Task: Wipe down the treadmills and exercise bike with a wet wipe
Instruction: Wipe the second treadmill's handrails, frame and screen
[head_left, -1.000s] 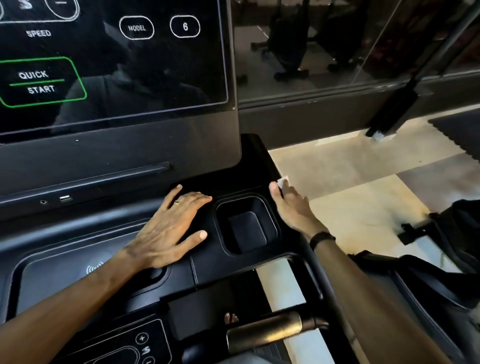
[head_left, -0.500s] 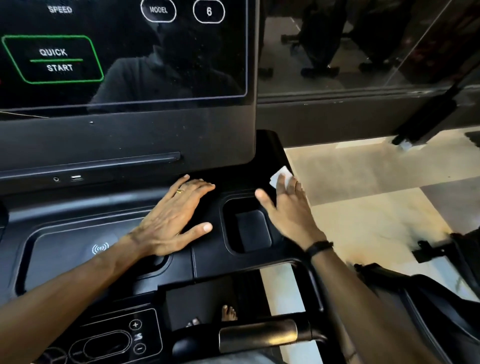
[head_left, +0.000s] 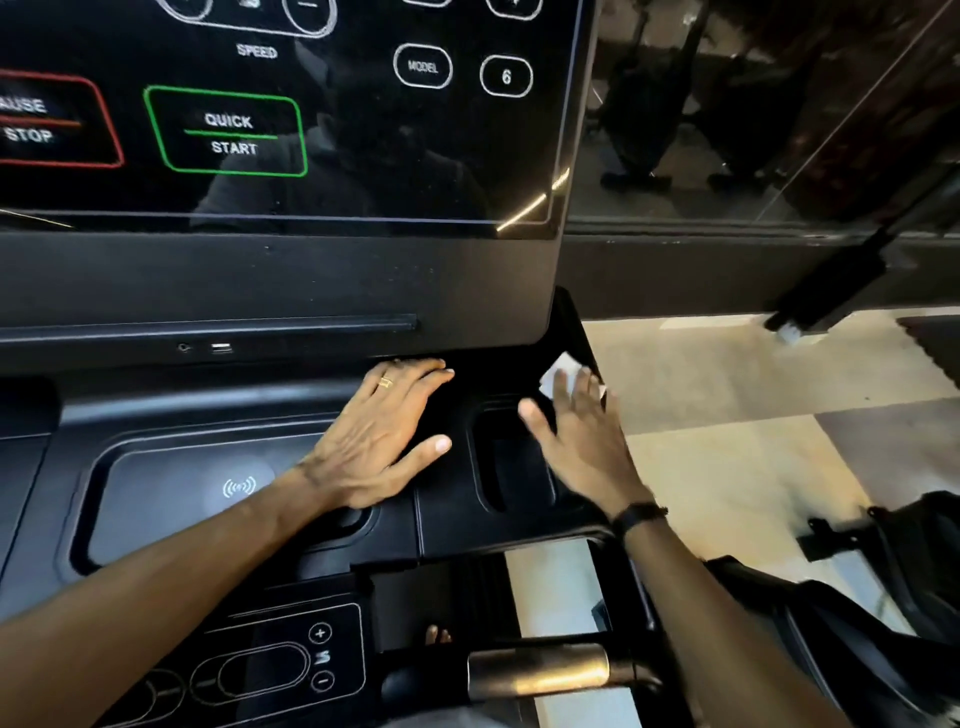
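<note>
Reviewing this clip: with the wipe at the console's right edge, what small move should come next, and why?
Probably drag the wet wipe back toward the body along the console's right rim. The right hand presses it flat at the far corner beside the cup holder, while the left hand rests flat on the console.

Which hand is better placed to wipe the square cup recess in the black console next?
Right. The right hand already presses the white wet wipe on the console, at the far right edge of the recess. The left hand lies flat beside it, without any wipe.
</note>
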